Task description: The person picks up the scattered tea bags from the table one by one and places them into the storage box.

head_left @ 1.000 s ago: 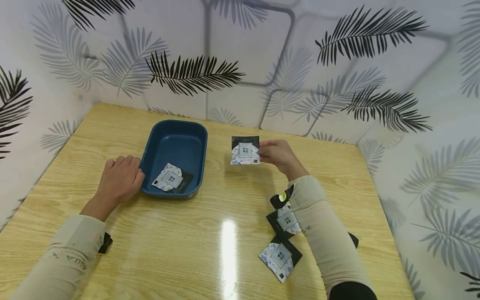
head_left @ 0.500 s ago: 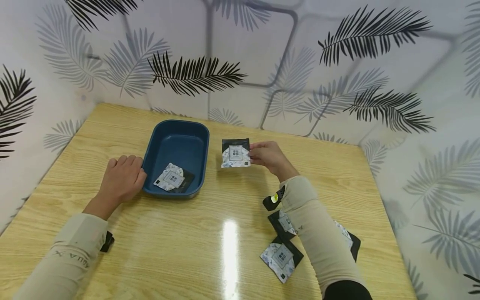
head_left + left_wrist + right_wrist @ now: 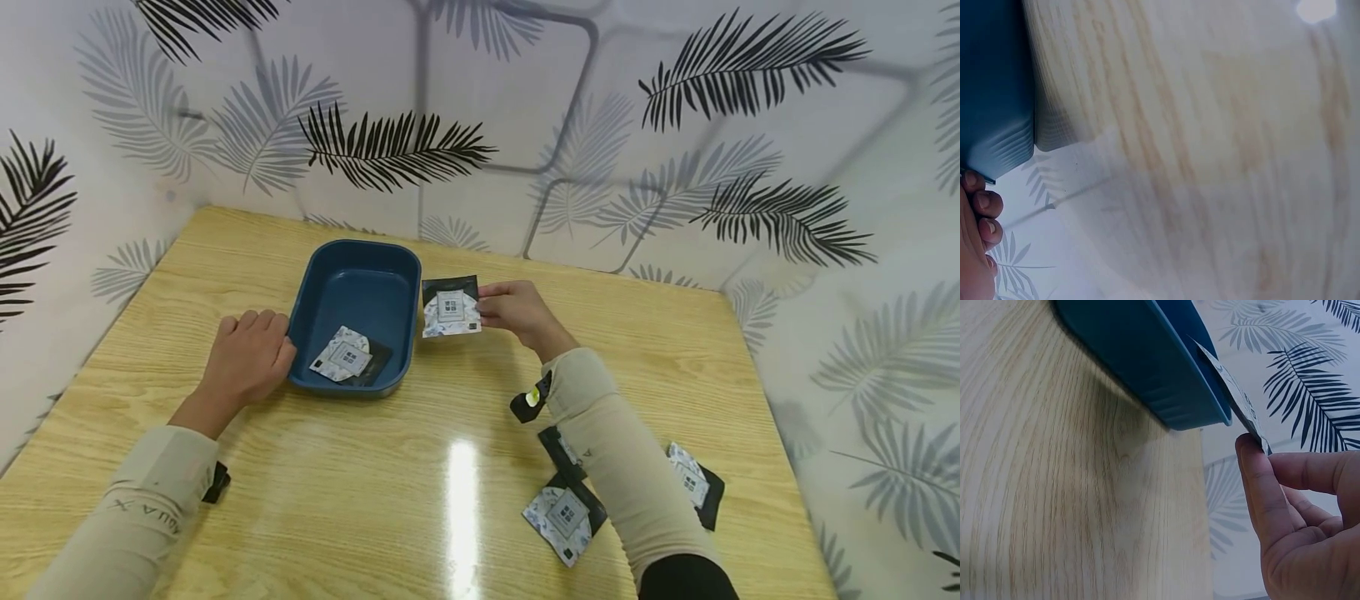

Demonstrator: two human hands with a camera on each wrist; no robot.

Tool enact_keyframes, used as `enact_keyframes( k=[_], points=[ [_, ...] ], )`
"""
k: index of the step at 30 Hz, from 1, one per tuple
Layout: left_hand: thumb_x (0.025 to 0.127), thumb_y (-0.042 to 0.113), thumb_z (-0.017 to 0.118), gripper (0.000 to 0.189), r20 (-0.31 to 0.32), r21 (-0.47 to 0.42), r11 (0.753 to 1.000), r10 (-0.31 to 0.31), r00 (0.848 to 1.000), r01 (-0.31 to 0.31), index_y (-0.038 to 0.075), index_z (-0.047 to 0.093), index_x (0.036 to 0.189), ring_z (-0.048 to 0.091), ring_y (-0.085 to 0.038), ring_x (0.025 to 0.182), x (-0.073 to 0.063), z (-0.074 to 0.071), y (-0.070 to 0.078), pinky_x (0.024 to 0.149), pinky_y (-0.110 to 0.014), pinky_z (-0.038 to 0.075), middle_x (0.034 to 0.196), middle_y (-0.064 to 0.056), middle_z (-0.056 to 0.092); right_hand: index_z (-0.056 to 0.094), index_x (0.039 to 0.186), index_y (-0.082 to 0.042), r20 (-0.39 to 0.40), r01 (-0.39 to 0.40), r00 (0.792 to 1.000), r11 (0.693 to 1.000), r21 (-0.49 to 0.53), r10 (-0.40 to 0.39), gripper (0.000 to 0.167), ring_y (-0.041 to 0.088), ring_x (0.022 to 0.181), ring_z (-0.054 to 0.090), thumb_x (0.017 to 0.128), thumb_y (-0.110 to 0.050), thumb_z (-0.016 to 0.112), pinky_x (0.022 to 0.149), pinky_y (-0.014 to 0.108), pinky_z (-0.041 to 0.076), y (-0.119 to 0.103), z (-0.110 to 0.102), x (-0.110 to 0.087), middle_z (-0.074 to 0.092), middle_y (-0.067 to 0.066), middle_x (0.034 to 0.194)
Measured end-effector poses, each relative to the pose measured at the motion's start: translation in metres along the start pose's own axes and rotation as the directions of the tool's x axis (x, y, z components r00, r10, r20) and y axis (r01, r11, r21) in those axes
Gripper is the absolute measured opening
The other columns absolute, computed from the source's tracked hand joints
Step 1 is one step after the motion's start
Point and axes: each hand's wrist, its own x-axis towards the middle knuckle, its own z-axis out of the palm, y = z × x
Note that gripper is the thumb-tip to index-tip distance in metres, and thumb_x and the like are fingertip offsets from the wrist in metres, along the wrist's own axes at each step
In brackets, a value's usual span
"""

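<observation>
My right hand (image 3: pixel 519 313) pinches a small black-and-white sachet (image 3: pixel 450 307) by its right edge, between thumb and fingers. The sachet is held up off the table, its printed label facing me, right at the tub's right rim. In the right wrist view, the thin sachet (image 3: pixel 1235 390) appears nearly edge-on and overlaps the rim. My left hand (image 3: pixel 249 357) grips the left side of the dark blue tub (image 3: pixel 360 292), fingers curled at its rim. In the left wrist view, curled fingertips (image 3: pixel 988 203) show just by the rim corner. Another sachet (image 3: pixel 347 357) lies inside the tub near its front.
More sachets lie on the wooden table (image 3: pixel 337 500): one at the front (image 3: pixel 564 515), a sachet partly under the right sleeve (image 3: pixel 557 450), and a sachet farther right (image 3: pixel 690 479). A leaf-patterned wall covering (image 3: pixel 487 208) rises behind the table.
My right hand has carried the sachet leftward to the tub's right rim. The sachet on the far right has come into view from behind the sleeve. My left hand stays at the tub.
</observation>
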Motion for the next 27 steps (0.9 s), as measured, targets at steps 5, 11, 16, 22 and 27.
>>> enact_keyframes(
  k=[5, 11, 16, 22, 27],
  points=[
    [0.095, 0.018, 0.034, 0.020, -0.003, -0.007, 1.000, 0.001, 1.000, -0.001, 0.005, 0.044, 0.082, 0.044, -0.030, 0.078, 0.000, 0.000, -0.002, 0.073, -0.045, 0.026, 0.081, -0.012, 0.048, 0.058, 0.129, 0.010, 0.002, 0.009, 1.000, 1.000, 0.017, -0.009, 0.034, 0.007, 0.073, 0.064, 0.096, 0.002, 0.056, 0.068, 0.017, 0.055, -0.001, 0.011, 0.000, 0.062, 0.014, 0.105],
    [0.095, 0.018, 0.035, 0.020, -0.010, -0.016, 1.000, 0.009, 1.000, -0.009, 0.005, 0.045, 0.083, 0.044, -0.031, 0.079, 0.000, 0.002, 0.000, 0.073, -0.046, 0.027, 0.083, -0.013, 0.050, 0.059, 0.127, 0.010, 0.006, 0.024, 1.000, 1.000, 0.013, -0.024, 0.033, 0.008, 0.071, 0.064, 0.095, 0.003, 0.056, 0.065, 0.016, 0.055, -0.001, 0.023, -0.001, 0.063, 0.016, 0.103],
    [0.095, 0.019, 0.034, 0.021, 0.008, -0.016, 1.000, -0.001, 1.000, 0.001, 0.005, 0.045, 0.084, 0.045, -0.031, 0.081, 0.000, 0.004, -0.001, 0.074, -0.047, 0.028, 0.084, -0.013, 0.050, 0.060, 0.125, 0.011, 0.021, 0.023, 1.000, 1.000, 0.007, -0.023, 0.032, 0.008, 0.071, 0.063, 0.094, 0.004, 0.056, 0.064, 0.016, 0.054, -0.003, 0.035, -0.002, 0.063, 0.016, 0.102],
    [0.095, 0.018, 0.034, 0.021, -0.008, -0.014, 1.000, 0.001, 1.000, -0.001, 0.006, 0.044, 0.083, 0.044, -0.031, 0.079, 0.000, 0.004, -0.001, 0.073, -0.045, 0.027, 0.082, -0.012, 0.049, 0.061, 0.125, 0.010, 0.034, 0.025, 0.999, 0.999, -0.038, -0.024, 0.031, 0.014, 0.081, 0.066, 0.095, 0.003, 0.056, 0.078, 0.025, 0.059, -0.004, 0.044, -0.002, 0.065, 0.024, 0.117],
    [0.095, 0.018, 0.035, 0.020, -0.018, -0.019, 1.000, 0.012, 1.000, -0.012, 0.005, 0.045, 0.083, 0.045, -0.031, 0.079, 0.000, 0.003, 0.000, 0.072, -0.045, 0.026, 0.083, -0.013, 0.050, 0.061, 0.127, 0.008, 0.048, 0.021, 0.999, 0.997, -0.074, -0.017, 0.033, 0.020, 0.092, 0.068, 0.095, 0.003, 0.056, 0.088, 0.032, 0.058, -0.007, 0.049, 0.002, 0.064, 0.026, 0.124]
  ],
)
